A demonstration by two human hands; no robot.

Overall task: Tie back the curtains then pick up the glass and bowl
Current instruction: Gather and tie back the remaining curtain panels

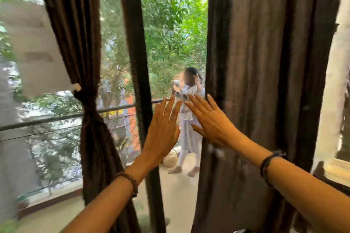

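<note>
Both hands reach forward with fingers straight, holding nothing: the left hand (pixel 162 128) before the window frame (pixel 136 62), the right hand (pixel 210 121) just beside the loose right curtain (pixel 265 81). The left curtain (pixel 75 34) hangs tied at its middle.

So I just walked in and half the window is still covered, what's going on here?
A person is tying back the brown curtains. The left curtain is already gathered and tied. The right curtain hangs loose. The left hand and right hand are both open, raised between the curtains, holding nothing.
</note>
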